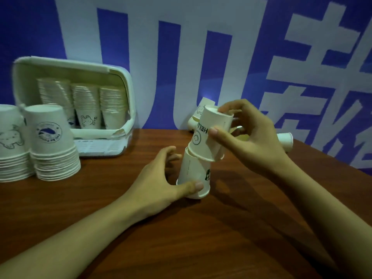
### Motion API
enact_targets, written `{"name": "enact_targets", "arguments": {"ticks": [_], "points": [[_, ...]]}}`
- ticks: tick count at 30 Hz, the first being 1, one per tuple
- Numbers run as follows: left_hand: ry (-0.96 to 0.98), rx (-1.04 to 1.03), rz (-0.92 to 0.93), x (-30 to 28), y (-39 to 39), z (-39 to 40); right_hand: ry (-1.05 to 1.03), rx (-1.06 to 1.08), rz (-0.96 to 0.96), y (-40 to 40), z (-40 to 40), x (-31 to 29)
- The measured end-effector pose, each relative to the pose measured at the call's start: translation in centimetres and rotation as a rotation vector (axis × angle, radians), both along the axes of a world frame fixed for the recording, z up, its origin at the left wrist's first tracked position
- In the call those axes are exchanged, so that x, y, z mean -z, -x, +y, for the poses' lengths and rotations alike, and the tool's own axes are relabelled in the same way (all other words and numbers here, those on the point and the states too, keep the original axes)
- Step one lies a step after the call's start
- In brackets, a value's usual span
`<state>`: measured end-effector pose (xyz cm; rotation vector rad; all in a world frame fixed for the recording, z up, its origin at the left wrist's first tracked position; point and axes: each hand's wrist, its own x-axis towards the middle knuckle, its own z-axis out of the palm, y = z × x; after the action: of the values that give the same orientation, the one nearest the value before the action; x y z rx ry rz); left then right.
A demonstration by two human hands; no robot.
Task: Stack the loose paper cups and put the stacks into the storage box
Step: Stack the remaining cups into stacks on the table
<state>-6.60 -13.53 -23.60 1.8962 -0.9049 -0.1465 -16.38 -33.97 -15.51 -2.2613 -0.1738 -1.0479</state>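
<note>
While left hand [161, 186] grips base cup [194, 176] | right hand [247, 137] tilts, apparently seating, top cup [209, 135]

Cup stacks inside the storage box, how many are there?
3, side by side in the storage box: left stack, middle stack, right stack. Others behind them may be hidden.

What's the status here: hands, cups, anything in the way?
Left hand grips base cup on table. Right hand lowers tilted cup onto it, not yet seated. Storage box holds stacks. Nothing in the way.
</note>
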Motion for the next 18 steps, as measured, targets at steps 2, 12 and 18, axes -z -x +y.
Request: {"name": "enact_targets", "arguments": {"ticks": [2, 12, 18], "points": [[0.070, -0.010, 0.012, 0.2, -0.1, 0.2, 0.057, 0.015, 0.116, -0.3, -0.1, 0.4], [0.101, -0.019, -0.058, 0.2, -0.3, 0.0, 0.020, -0.151, 0.346, -1.7, 0.9, 3.1], [0.039, -0.038, -0.078, 0.2, -0.2, -0.2, -0.402, -0.316, 0.309, -1.4, -0.1, 4.3]]}}
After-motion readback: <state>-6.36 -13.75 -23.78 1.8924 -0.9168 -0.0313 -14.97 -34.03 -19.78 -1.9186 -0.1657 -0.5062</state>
